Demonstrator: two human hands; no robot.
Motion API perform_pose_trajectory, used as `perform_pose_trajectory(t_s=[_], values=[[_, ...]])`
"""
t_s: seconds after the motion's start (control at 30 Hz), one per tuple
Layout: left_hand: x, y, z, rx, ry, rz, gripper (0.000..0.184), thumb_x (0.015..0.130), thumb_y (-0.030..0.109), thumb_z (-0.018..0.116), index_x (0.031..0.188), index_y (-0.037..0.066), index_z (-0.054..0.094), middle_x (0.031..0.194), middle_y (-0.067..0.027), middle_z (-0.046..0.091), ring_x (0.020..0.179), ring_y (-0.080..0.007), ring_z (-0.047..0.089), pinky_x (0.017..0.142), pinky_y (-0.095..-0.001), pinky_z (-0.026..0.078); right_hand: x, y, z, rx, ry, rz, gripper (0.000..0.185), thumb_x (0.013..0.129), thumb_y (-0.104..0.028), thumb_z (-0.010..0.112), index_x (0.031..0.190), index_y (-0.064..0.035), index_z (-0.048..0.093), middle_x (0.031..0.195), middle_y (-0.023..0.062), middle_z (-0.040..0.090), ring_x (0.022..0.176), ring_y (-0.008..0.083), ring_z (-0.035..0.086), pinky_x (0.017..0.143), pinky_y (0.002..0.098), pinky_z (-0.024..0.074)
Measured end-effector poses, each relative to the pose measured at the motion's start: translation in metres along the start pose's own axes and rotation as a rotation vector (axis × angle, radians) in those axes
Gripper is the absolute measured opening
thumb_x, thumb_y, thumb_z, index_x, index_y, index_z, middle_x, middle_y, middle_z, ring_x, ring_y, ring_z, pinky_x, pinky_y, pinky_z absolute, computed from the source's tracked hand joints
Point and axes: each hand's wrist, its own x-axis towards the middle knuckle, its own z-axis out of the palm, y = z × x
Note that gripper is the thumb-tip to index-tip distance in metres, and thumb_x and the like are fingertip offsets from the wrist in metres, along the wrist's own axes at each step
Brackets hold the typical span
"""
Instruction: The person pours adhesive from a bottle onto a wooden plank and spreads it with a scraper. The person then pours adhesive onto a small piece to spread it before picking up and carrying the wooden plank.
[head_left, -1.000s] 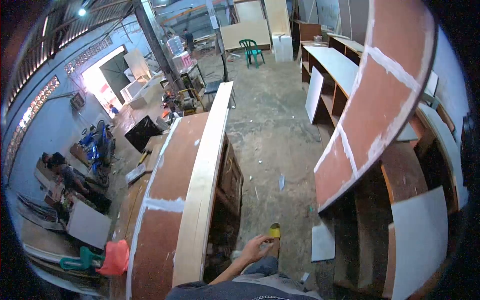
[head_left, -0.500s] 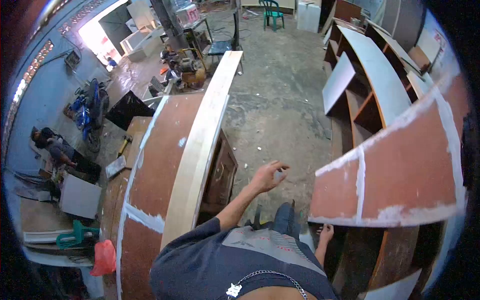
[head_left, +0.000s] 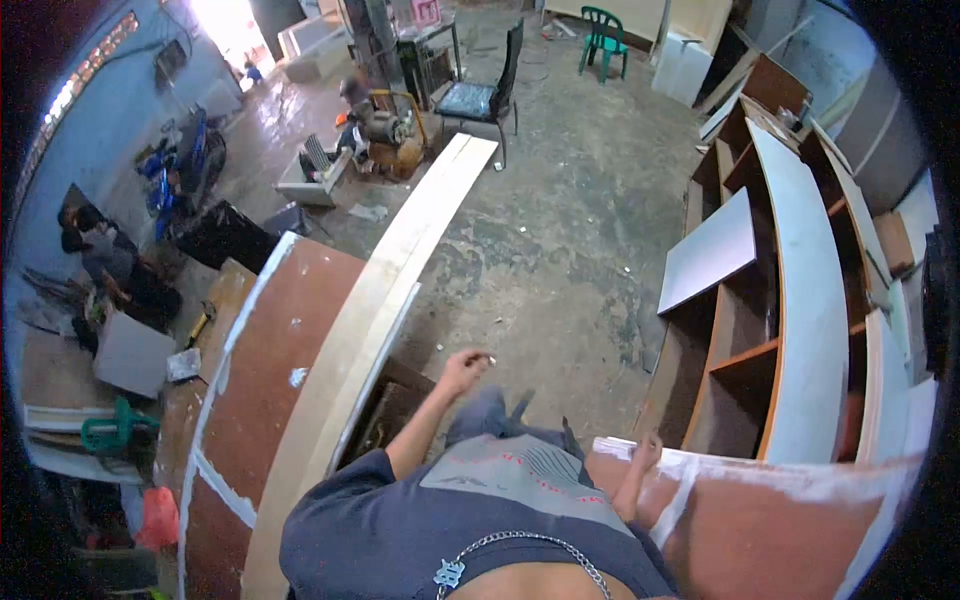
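Note:
My right hand (head_left: 647, 455) is closed at the edge of a reddish-brown plywood panel (head_left: 770, 525), which has white filler along its rim and seams. The panel lies at the lower right, its far end blurred. In front of my body, over the floor, hangs my left hand (head_left: 465, 372) with its fingers curled together. A tiny pale spot shows at its fingertips, too small to name. Left of that hand run long pale wooden boards (head_left: 385, 265), lying on another reddish-brown panel (head_left: 290, 345) with white filler.
At the right stand open shelving units (head_left: 800, 260) with a loose white board (head_left: 708, 252) leaning on them. A black chair (head_left: 485, 100), a green chair (head_left: 604, 45) and a compressor (head_left: 390, 135) are farther off. A person (head_left: 115, 255) sits at the left, near a hammer (head_left: 202, 322).
The panel at the right has swung round and now lies lower, nearer my body. My left hand has drawn back and its fingers have curled in. The view has shifted.

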Motion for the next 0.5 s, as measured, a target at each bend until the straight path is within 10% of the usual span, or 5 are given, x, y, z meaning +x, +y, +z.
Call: perform_pose_trajectory(t_s=[0.3, 0.4, 0.47, 0.5], values=[[0.255, -0.021, -0.032, -1.52, 0.483, -0.198, 0.04, 0.099, 0.03, 0.049, 0.133, 0.009, 0.054, 0.129, -0.0061, 0.055, 0.113, -0.0242, 0.055, 0.099, -0.0441, 0.045, 0.183, -0.177, 0.288, -0.488, -0.38, -0.578, 0.031, 0.089, -0.019, 0.068, 0.117, -0.0076, 0.058, 0.084, 0.0048, 0.063, 0.074, 0.0159, 0.061, 0.068, 0.0336, 0.0505], [0.332, -0.038, -0.061, -1.812, 0.639, -0.038, 0.045, 0.099, 0.037, 0.047, 0.131, 0.007, 0.054, 0.125, -0.0059, 0.058, 0.112, -0.0277, 0.055, 0.1, -0.0488, 0.043, 0.185, -0.197, 0.32, -0.739, -0.413, -0.448, 0.049, 0.086, -0.025, 0.068, 0.129, -0.0053, 0.057, 0.117, 0.0221, 0.068, 0.11, 0.0387, 0.065, 0.092, 0.0456, 0.0511], [0.356, -0.004, -0.079, -1.911, 0.844, 0.199, 0.059, 0.097, 0.048, 0.044, 0.137, 0.005, 0.051, 0.14, -0.009, 0.055, 0.127, -0.0322, 0.051, 0.109, -0.0538, 0.035, 0.222, -0.151, 0.303, -0.783, -0.482, -0.196, 0.044, 0.086, -0.022, 0.066, 0.126, -0.0034, 0.062, 0.111, 0.0217, 0.07, 0.095, 0.0388, 0.07, 0.086, 0.0478, 0.0533], [0.38, -0.046, -0.087, -1.392, 0.839, 0.34, 0.068, 0.094, 0.057, 0.045, 0.143, 0.009, 0.046, 0.148, -0.0088, 0.048, 0.134, -0.0326, 0.045, 0.113, -0.0579, 0.027, 0.23, -0.149, 0.301, -0.842, -0.507, -0.125, 0.042, 0.085, -0.022, 0.066, 0.123, -0.0032, 0.063, 0.108, 0.0212, 0.069, 0.093, 0.038, 0.07, 0.084, 0.0473, 0.0532]])
